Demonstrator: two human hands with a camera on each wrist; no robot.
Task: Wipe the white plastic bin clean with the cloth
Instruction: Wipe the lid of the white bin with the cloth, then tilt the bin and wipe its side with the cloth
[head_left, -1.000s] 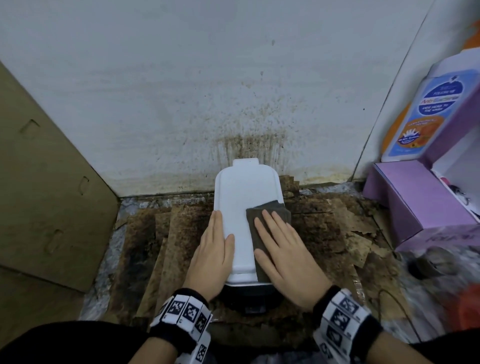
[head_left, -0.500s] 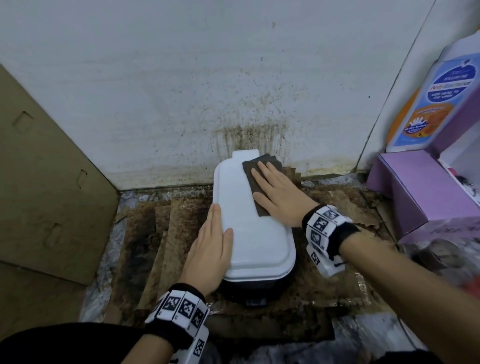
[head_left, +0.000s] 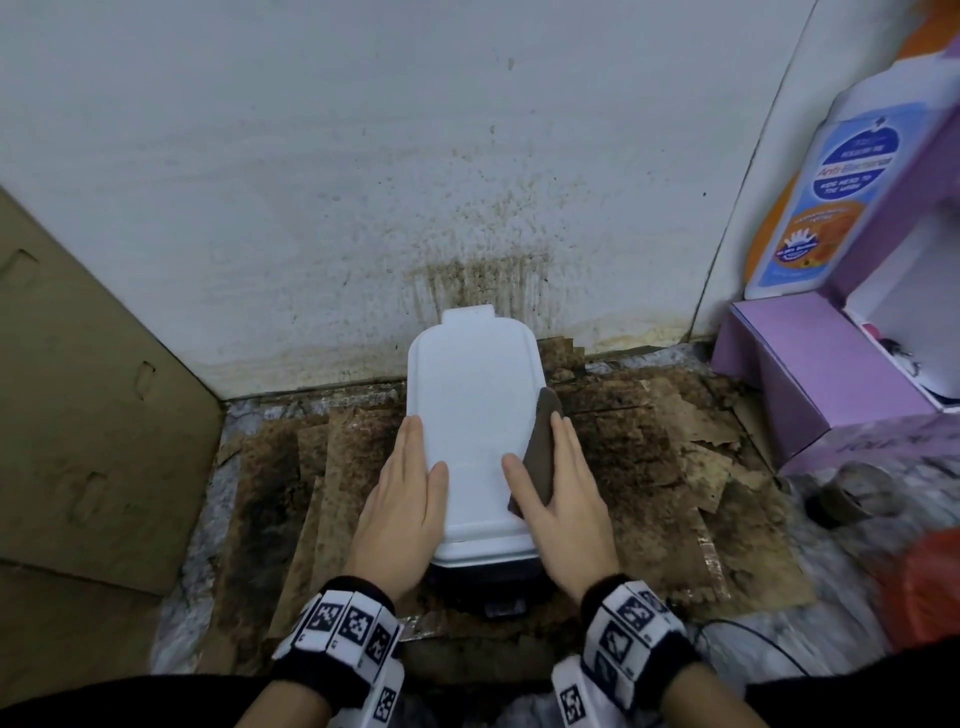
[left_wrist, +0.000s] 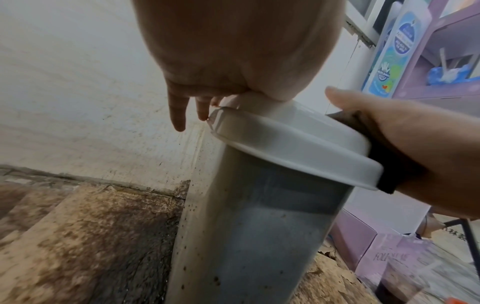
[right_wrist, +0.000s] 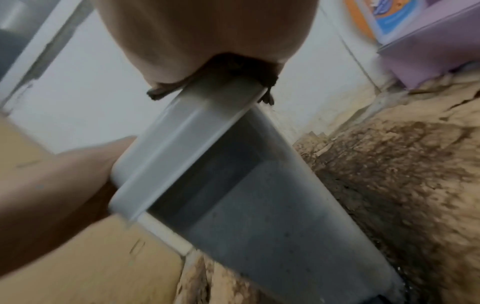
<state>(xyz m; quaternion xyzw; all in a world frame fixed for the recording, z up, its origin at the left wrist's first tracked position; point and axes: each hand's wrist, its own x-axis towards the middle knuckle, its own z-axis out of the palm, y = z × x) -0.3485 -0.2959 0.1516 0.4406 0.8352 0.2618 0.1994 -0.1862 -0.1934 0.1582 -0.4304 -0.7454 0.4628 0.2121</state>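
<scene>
Against the stained wall (head_left: 363, 156), on soiled cardboard (head_left: 649, 467), stands the white plastic bin (head_left: 472, 415) with its lid closed. On its left edge the left hand (head_left: 402, 514) lies flat, fingers straight, gripping nothing. Along the right edge the right hand (head_left: 563, 506) presses the dark cloth (head_left: 540, 457) against the lid's rim, thumb on top and fingers extended down the side.

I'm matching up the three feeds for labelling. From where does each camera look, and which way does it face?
Head: above, looking down at the white bin; both hands and wristbands show.
Left wrist: low on the bin's left, facing the wall; left hand on the lid.
Right wrist: low on the bin's right; right hand presses the cloth against the lid edge.
All three share the bin and both hands.
</scene>
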